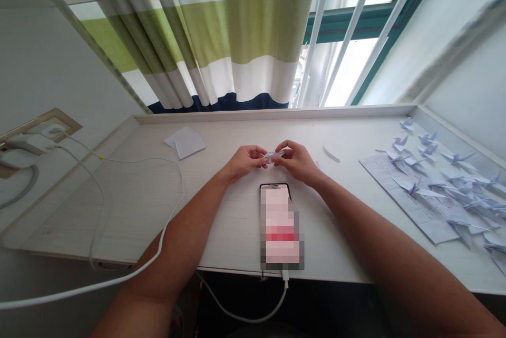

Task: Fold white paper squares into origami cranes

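As the left hand (245, 163) and right hand (298, 163) grip folded paper (274, 156) in their fingers (285, 147) — a phone (279, 224) lies just below.

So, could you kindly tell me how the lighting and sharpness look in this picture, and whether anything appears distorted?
In the head view, daylight blows the window glass out to white, the phone screen is hidden by coarse pixelation, and the wide lens swells the right forearm toward the bottom edge.

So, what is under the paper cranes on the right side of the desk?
A printed paper sheet lies under many of the paper cranes. The part of the sheet beneath them is covered, so its print cannot be seen.
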Motion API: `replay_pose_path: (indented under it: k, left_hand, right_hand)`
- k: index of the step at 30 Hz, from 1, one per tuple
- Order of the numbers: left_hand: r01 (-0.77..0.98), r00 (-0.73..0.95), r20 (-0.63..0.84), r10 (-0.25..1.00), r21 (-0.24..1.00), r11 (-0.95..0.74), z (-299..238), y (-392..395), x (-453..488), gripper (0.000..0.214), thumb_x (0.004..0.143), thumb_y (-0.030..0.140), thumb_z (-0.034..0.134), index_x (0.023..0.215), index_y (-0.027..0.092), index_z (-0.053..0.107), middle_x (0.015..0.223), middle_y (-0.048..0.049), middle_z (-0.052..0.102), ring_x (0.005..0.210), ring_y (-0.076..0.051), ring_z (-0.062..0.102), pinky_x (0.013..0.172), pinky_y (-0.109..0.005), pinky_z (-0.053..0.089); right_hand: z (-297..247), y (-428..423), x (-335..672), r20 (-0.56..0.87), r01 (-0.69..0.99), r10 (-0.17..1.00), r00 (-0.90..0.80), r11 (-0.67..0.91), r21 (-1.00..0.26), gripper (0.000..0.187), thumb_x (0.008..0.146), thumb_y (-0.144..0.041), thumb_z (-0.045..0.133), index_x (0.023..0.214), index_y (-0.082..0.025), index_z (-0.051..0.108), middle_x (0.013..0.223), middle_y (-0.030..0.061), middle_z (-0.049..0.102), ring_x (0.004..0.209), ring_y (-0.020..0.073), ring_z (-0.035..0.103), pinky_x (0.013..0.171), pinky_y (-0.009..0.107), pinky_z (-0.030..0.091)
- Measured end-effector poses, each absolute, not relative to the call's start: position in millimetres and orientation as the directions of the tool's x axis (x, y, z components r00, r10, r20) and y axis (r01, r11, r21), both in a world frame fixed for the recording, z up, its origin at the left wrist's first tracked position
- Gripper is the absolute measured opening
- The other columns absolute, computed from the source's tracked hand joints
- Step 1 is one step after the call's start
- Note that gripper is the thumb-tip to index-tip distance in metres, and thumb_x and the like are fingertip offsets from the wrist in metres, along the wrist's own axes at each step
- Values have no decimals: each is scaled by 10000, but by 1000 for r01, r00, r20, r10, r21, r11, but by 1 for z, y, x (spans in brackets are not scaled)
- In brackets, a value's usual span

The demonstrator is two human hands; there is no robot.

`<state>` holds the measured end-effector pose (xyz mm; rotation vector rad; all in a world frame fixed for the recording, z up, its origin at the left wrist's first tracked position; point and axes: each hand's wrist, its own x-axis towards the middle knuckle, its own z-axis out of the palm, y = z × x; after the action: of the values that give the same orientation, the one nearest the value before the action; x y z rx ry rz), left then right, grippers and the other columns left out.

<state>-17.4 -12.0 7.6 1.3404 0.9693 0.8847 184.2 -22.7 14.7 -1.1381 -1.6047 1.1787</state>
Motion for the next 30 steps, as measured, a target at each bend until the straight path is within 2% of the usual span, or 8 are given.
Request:
replay_pose_path:
  k: [9,13,18,20,25,30]
  left_hand:
    - [4,386,-103,917,994,110,11,-14,-16,330,695,321,855,896,142,663,818,-72,758,717,-172,696,741,-320,464]
    - [12,382,-74,921,997,75,13,-16,-14,347,682,334,869,898,131,688,851,-89,767,719,-171,692,722,-309,455]
    - [-11,270,-9,963,1000,13,15,-15,-11,379,663,374,880,884,117,709,784,-80,759,681,-169,685,672,-297,431]
    - [-48,225,14,974,999,-3,15,-14,-9,386,656,381,884,876,118,709,773,-76,757,683,-172,689,672,-297,428]
    - [-87,219,32,975,996,-13,14,-17,-5,380,671,399,876,873,122,713,819,-90,770,718,-188,710,692,-304,435]
    - [-88,315,-10,949,995,40,19,-22,-4,380,722,422,844,918,119,725,854,-108,775,839,-226,735,785,-329,482]
  right_hand:
    - [17,-24,182,106,154,968,-227,143,-978,302,752,-283,763,977,-215,573,665,1,697,676,195,693,652,317,528]
    - [18,-25,183,99,126,970,-222,130,-984,347,752,-286,767,1035,-208,582,676,5,702,689,195,692,695,343,544]
    - [18,-25,182,97,-91,977,-189,81,-993,319,801,-322,732,1061,-198,596,779,32,745,764,184,701,872,421,555]
    - [17,-24,182,92,-155,979,-182,64,-986,307,784,-331,754,1026,-197,622,828,41,755,782,180,696,897,430,548]
    - [16,-23,181,128,-55,962,-242,118,-991,264,788,-422,765,833,-166,721,853,68,751,824,192,677,884,396,529]
    - [13,-23,181,147,24,962,-231,156,-987,313,809,-474,738,810,-161,727,828,77,758,797,202,681,819,367,531]
